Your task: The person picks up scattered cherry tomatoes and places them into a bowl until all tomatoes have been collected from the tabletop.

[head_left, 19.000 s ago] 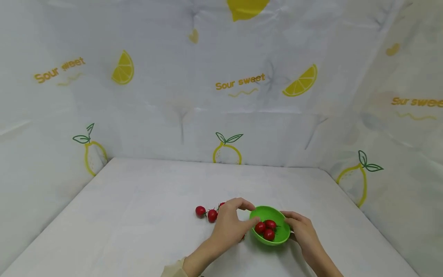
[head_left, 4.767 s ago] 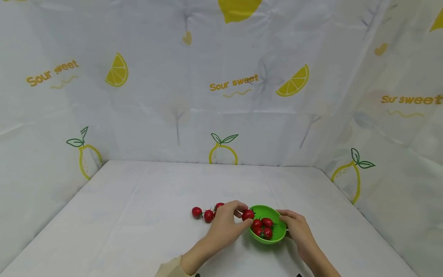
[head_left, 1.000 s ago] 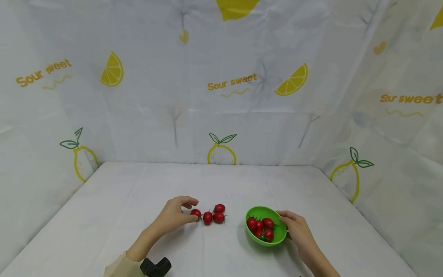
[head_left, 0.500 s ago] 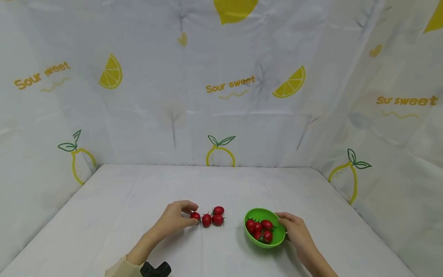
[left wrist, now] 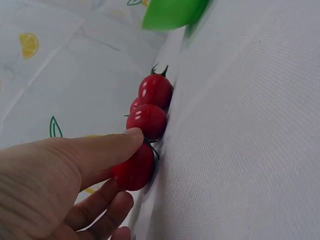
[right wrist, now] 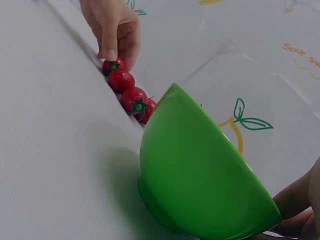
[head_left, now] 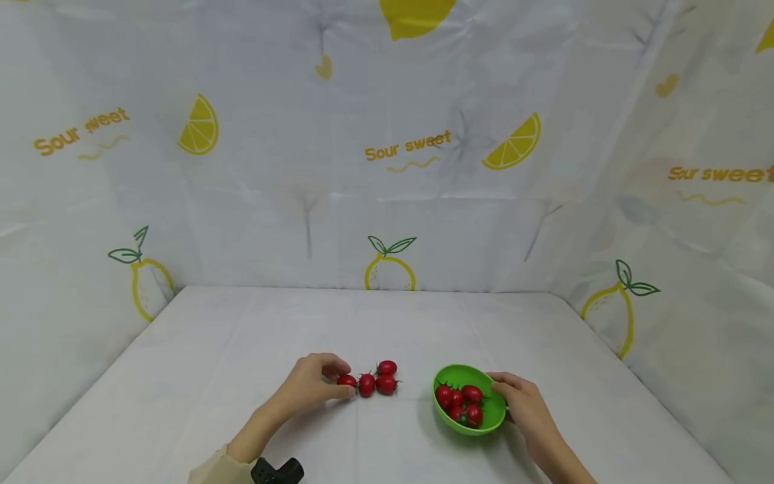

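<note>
My left hand (head_left: 310, 384) pinches a cherry tomato (left wrist: 134, 169) between thumb and fingers at the left end of a small group on the table. Touching or close beside it lie other red cherry tomatoes (head_left: 366, 384) with green stems. My right hand (head_left: 525, 407) grips the right rim of a green bowl (head_left: 498, 411), thumb at the edge and fingers behind. The bowl tilts toward the left and holds several cherry tomatoes (head_left: 474, 415). In the right wrist view the bowl's outside hides its contents, and only part of the right hand's fingers shows at the right edge.
A white cloth covers the table (head_left: 272, 323). White sheeting (head_left: 272, 222) with printed lemons and lettering rises behind and on both sides. A black device (head_left: 277, 470) sits at the left wrist, by a beige sleeve (head_left: 220, 468).
Since the earlier frames, another tomato has gone into the bowl from the left hand. That hand has moved left and its fingers have closed on the leftmost tomato. The right hand keeps holding the bowl.
</note>
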The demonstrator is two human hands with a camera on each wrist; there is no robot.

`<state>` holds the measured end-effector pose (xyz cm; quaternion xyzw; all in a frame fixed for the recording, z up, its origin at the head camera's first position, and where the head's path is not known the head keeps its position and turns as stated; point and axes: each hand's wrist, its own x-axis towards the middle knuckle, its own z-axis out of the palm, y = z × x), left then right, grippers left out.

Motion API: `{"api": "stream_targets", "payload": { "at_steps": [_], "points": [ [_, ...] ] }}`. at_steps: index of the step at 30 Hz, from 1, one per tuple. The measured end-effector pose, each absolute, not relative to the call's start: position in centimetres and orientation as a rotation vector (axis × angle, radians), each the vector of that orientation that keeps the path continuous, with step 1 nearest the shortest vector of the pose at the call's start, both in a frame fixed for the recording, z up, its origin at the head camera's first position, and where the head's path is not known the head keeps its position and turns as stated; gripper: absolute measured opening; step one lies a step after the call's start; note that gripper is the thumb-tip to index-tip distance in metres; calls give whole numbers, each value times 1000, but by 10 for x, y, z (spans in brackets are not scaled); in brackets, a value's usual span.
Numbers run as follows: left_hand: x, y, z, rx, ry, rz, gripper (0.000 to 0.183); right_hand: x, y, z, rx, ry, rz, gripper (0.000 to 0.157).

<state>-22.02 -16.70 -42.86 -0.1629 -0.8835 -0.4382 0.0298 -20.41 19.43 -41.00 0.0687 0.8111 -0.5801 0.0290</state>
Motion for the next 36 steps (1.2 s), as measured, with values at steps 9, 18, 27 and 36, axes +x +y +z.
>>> {"api": "stream_targets", "payload": {
  "at_steps": [9,18,27,36],
  "points": [
    [-219,-170,-431,-466,-2739,-1358,29,-205,192,-411,220,2490,-1787,38],
    [-220,-170,-430,-521,-2780,-1329,31,-205,193,-410,213,2491,-1801,37],
    [-220,-168,-430,-558,-2802,-1329,32,-205,195,-412,217,2486,-1790,38],
    [-219,-167,-428,-569,-2792,-1313,30,-206,196,-412,215,2490,-1791,37]
  ]
}}
